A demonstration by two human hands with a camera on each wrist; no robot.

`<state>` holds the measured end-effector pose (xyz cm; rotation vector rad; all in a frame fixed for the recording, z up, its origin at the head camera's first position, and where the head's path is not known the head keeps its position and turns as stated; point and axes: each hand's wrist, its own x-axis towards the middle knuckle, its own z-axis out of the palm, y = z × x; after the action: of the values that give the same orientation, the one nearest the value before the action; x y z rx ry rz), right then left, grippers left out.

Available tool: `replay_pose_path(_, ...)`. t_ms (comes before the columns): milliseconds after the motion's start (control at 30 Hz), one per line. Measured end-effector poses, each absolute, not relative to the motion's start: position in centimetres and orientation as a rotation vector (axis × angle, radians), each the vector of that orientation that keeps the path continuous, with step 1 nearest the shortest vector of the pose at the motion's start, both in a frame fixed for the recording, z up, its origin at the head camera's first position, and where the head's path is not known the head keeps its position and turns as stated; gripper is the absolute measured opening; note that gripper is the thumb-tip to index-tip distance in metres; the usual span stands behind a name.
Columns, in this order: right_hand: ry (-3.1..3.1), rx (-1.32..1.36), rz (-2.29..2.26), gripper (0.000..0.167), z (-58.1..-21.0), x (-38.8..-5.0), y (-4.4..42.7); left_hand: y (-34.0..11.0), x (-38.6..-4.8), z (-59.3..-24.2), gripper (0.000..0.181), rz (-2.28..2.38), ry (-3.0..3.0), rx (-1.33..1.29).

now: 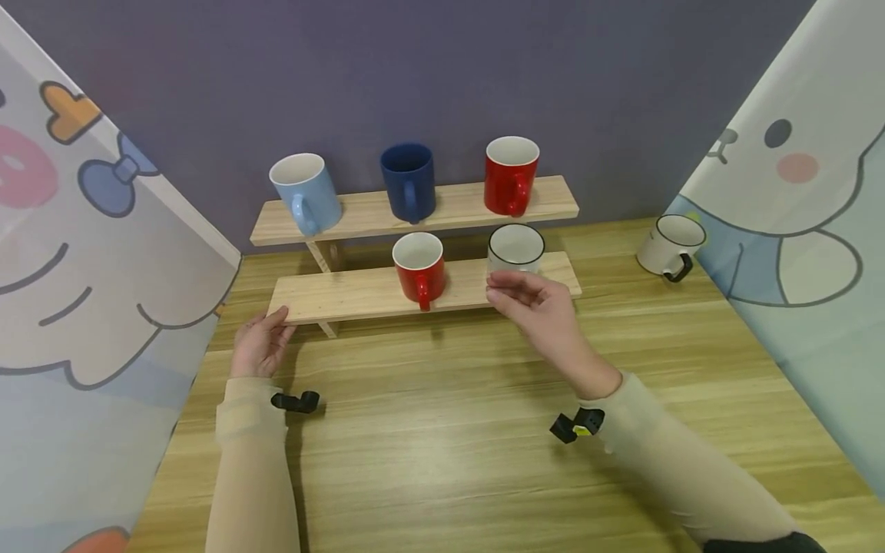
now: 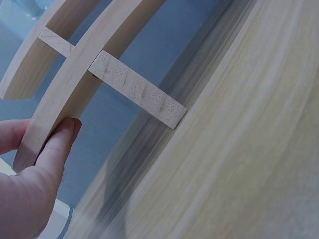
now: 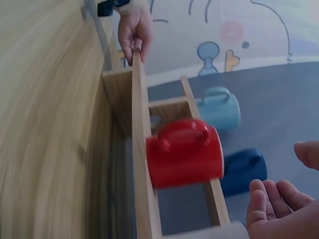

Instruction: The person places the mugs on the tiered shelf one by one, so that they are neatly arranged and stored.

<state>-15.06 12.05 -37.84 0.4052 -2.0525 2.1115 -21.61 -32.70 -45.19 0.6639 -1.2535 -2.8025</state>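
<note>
My left hand point(image 1: 261, 346) pinches the left end of the lower board of a two-tier wooden shelf point(image 1: 332, 296); in the left wrist view the thumb and fingers lie on opposite faces of that board point(image 2: 47, 109). My right hand point(image 1: 535, 307) is just in front of a white mug with a dark rim point(image 1: 515, 244), standing on the lower board's right part. In the right wrist view the thumb point(image 3: 309, 153) and fingers are apart with nothing between them. Beside that mug stands a red mug point(image 1: 420, 278), its handle toward me.
The upper board point(image 1: 359, 213) bears a light blue mug point(image 1: 307, 196), a dark blue mug point(image 1: 408, 180) and another red mug point(image 1: 510, 178). A second white mug with a black handle point(image 1: 667, 250) stands on the wooden table point(image 1: 429, 430) at right. Printed cartoon panels flank both sides.
</note>
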Motion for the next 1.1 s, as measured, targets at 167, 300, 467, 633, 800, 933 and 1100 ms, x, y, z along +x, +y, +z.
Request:
replay_pose_path(167,-2.034,0.387,2.034,0.027,-37.5,-14.9,14.1,-32.7,-21.6,-45.2,0.045,-2.809,-1.246,0.665)
replay_pose_path(300,-1.992,0.337,1.995,0.028,-36.8,-14.8,15.9,-32.6,-21.5,-45.1,0.045,-2.802,-1.256,0.678)
replay_pose_path(467,-1.901,0.253,1.988,0.029,-36.2,-14.9,18.7,-32.6,-21.6,-45.0,0.051,-2.800,-1.255,0.681)
replay_pose_path(633,-1.829,0.166,1.958,0.030,-36.1,-15.6,21.4,-32.7,-21.5,-45.2,0.043,-2.802,-1.251,0.692)
replay_pose_path(800,-1.829,0.054,1.843,0.031,-36.5,-16.7,24.3,-32.7,-21.5,-45.5,0.029,-2.761,-1.303,0.675)
replay_pose_path(933,-1.830,-0.050,1.842,0.031,-37.1,-17.3,26.5,-32.7,-21.4,-45.5,0.029,-2.754,-1.322,0.656)
replay_pose_path(1100,-1.934,-0.178,1.786,0.035,-37.9,-17.8,29.2,-32.6,-21.4,-45.2,0.025,-2.757,-1.325,0.676)
